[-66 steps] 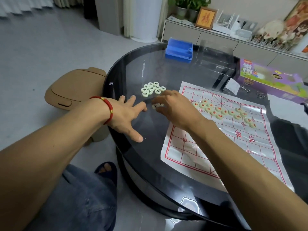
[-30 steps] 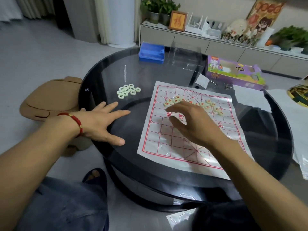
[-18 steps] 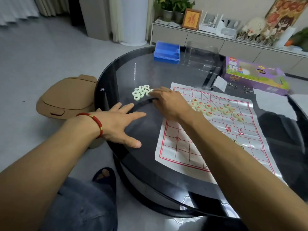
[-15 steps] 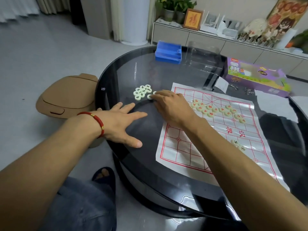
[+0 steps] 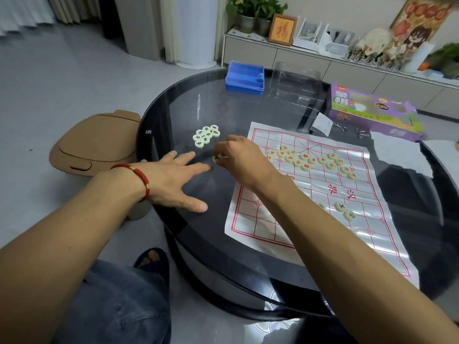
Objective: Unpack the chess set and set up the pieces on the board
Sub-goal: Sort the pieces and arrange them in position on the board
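Observation:
A white paper board with a red grid [image 5: 320, 194] lies on the round dark glass table [image 5: 173, 115]. Several pale round pieces with red characters [image 5: 308, 160] sit in a loose band across the board's far half. Two black-lettered pieces [image 5: 344, 211] lie on its near half. A cluster of black-lettered pieces [image 5: 206, 136] rests on the glass left of the board. My right hand [image 5: 244, 160] hovers between cluster and board, fingertips pinching one black-lettered piece [image 5: 215, 158]. My left hand [image 5: 173, 181] lies flat on the glass, fingers spread, a red bracelet on its wrist.
A blue plastic tray [image 5: 244, 79] and a clear plastic lid [image 5: 294, 83] stand at the table's far side. A purple game box [image 5: 372, 111] and small metal puzzles [image 5: 360, 132] lie far right. A tan bin [image 5: 96, 142] stands on the floor to the left.
My right hand went from the board to the loose cluster, closed on one piece, and has drawn back a little toward the board. The left hand has stayed flat.

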Demonstrator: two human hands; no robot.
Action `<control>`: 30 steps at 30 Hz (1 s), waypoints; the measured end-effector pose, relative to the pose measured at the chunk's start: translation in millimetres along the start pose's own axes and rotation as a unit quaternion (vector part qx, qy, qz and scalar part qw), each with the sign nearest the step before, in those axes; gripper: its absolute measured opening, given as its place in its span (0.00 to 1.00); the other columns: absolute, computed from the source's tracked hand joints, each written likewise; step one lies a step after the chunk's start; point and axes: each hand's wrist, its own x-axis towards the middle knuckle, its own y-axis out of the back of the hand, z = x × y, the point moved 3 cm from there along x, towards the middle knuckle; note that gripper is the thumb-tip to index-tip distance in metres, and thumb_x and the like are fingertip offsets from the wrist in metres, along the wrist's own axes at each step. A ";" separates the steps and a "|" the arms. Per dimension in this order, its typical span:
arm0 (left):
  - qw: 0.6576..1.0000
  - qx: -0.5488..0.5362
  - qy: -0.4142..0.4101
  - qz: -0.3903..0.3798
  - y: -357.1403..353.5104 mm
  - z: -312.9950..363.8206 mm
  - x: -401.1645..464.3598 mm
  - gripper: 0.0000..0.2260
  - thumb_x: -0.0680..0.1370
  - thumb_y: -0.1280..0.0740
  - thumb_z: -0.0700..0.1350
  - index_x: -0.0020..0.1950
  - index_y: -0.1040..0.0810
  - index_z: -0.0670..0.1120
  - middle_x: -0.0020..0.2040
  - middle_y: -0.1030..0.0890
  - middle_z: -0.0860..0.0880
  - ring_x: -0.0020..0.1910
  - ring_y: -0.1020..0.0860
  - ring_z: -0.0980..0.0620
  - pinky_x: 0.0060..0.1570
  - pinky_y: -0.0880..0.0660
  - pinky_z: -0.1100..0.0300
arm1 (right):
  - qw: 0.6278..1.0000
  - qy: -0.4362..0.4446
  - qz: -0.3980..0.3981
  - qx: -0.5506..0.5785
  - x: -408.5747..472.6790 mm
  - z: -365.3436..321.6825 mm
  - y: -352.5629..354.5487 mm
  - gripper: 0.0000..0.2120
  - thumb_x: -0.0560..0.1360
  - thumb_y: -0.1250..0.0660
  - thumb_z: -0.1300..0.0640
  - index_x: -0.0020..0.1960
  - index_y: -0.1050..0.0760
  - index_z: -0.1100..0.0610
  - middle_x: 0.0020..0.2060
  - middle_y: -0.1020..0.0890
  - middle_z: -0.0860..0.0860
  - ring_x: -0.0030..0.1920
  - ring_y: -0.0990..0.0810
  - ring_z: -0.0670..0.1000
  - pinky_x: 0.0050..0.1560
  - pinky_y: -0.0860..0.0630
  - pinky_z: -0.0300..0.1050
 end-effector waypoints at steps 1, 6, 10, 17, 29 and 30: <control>1.000 -0.001 -0.001 0.000 0.2 0.4 -0.2 0.45 0.68 0.35 0.73 0.77 0.57 0.68 0.80 0.63 0.58 0.80 0.64 0.48 0.73 0.51 0.29 | 1.000 -0.002 -0.001 -0.003 -0.9 -1.0 0.3 0.08 0.77 0.31 0.57 0.55 0.17 0.57 0.47 0.20 0.56 0.49 0.21 0.58 0.45 0.28 0.50; 1.000 -0.009 -0.004 0.006 -0.8 -0.6 0.7 0.44 0.68 0.34 0.73 0.76 0.56 0.70 0.80 0.62 0.58 0.80 0.63 0.48 0.72 0.51 0.28 | 0.999 -0.019 0.016 0.035 -30.1 10.2 21.2 0.09 0.78 0.31 0.55 0.56 0.19 0.57 0.49 0.19 0.55 0.48 0.21 0.55 0.47 0.22 0.52; 1.000 -0.012 -0.011 0.012 -2.4 -1.1 1.7 0.43 0.68 0.34 0.73 0.76 0.55 0.71 0.81 0.61 0.58 0.80 0.63 0.48 0.72 0.50 0.28 | 0.996 -0.059 -0.005 0.070 -86.2 38.4 60.0 0.11 0.79 0.31 0.54 0.60 0.18 0.53 0.53 0.17 0.50 0.47 0.21 0.46 0.46 0.23 0.35; 1.000 -0.006 -0.010 0.018 -5.5 -1.1 0.4 0.43 0.69 0.35 0.73 0.76 0.57 0.72 0.80 0.62 0.58 0.80 0.63 0.48 0.72 0.50 0.29 | 0.992 -0.084 -0.081 0.050 -175.1 61.7 79.3 0.11 0.77 0.29 0.51 0.60 0.18 0.49 0.51 0.18 0.44 0.46 0.21 0.42 0.46 0.21 0.38; 1.000 -0.006 -0.011 0.019 -6.8 -0.1 0.5 0.43 0.69 0.34 0.73 0.77 0.57 0.71 0.81 0.62 0.57 0.80 0.63 0.48 0.73 0.51 0.31 | 0.996 -0.053 -0.048 0.057 -143.3 34.8 73.3 0.12 0.79 0.32 0.50 0.62 0.20 0.49 0.56 0.18 0.45 0.46 0.24 0.41 0.45 0.26 0.30; 1.000 -0.008 -0.014 0.020 -6.7 -0.8 1.5 0.44 0.69 0.34 0.73 0.76 0.56 0.71 0.81 0.61 0.57 0.80 0.62 0.47 0.73 0.50 0.31 | 0.996 -0.045 -0.044 0.062 -126.9 27.4 67.3 0.13 0.79 0.32 0.51 0.63 0.20 0.49 0.57 0.19 0.46 0.48 0.23 0.41 0.47 0.27 0.30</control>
